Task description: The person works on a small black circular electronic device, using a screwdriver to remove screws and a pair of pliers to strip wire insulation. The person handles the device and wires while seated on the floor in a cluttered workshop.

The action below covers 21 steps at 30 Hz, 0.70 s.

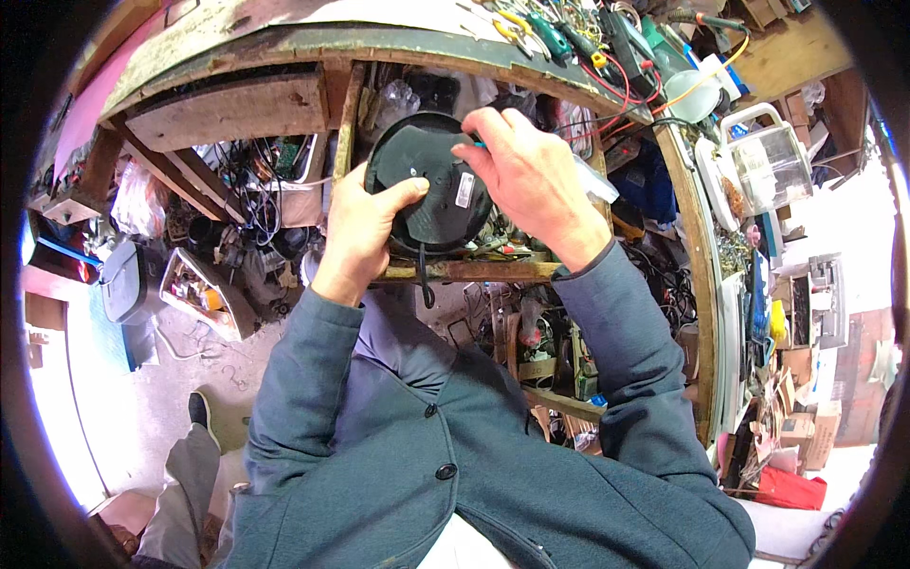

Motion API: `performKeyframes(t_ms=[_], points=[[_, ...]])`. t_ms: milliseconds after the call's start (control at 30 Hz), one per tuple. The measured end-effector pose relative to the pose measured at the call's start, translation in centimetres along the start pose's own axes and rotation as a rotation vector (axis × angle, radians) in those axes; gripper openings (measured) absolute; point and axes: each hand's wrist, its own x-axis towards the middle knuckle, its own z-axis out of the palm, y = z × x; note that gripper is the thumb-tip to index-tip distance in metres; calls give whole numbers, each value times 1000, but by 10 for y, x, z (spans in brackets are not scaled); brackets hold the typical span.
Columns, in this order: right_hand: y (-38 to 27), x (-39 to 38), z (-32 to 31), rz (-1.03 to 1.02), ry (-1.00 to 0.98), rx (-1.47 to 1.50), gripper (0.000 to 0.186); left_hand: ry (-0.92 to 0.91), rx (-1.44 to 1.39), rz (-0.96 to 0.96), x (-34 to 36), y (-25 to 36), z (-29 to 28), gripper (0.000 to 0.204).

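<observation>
Your dark jacket (512, 503) is nearest the camera in the head view. Left hand (362, 220) is part-closed round a black round casing (409, 156), thumb across its face, other fingers mostly hidden. Right hand (533, 173) curls at the casing's upper right, thumb and forefinger close together; teal bit (480, 146) there, can't tell what it is or whether you grip it. Casing is over the wooden drawer (474, 272), cable (424, 275) hanging below. Progress: casing in hand, looks closed up; work seems unfinished, remaining steps unclear.
</observation>
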Motion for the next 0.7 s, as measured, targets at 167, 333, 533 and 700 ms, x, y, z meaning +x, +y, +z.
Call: performKeyframes(t_ms=[167, 333, 533, 700], points=[[3, -4, 3, -165, 69, 76, 19, 11, -9, 1, -1, 0, 2, 36], [-6, -4, 0, -60, 52, 123, 21, 7, -19, -7, 1, -2, -1, 37], [-10, -2, 5, -94, 16, 31, 20, -26, -15, 16, 0, -2, 0, 36], [-8, 1, -3, -42, -7, 75, 18, 21, -38, 2, -1, -1, 1, 36]])
